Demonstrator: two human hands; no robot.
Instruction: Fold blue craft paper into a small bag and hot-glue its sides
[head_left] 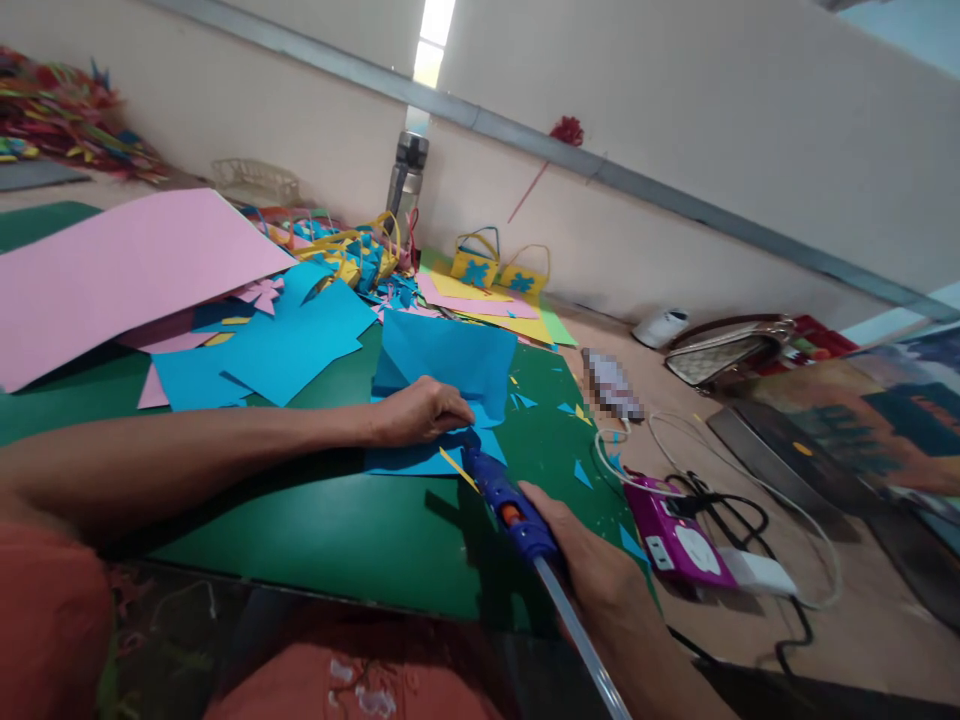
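My right hand (592, 550) is wrapped around a blue glue gun (517, 510), with a clear glue stick (577, 625) running out of its back end. The gun's nozzle points at a folded blue sheet (450, 350) on the green mat, close beside the fingertips of my left hand (424, 410). That hand is closed, its fingertips pinching the blue sheet near its fold; the exact grip is partly hidden. A thin yellow strip (459, 470) lies at the sheet's near edge, beside the nozzle.
The green mat (300, 530) carries blue sheets (292, 345), a large pink sheet (142, 270) and small scraps. Two small yellow bags (474, 268) stand by the wall near a bottle (405, 185). At right, a purple power strip (679, 540) has cables attached; a handbag (724, 350) lies behind.
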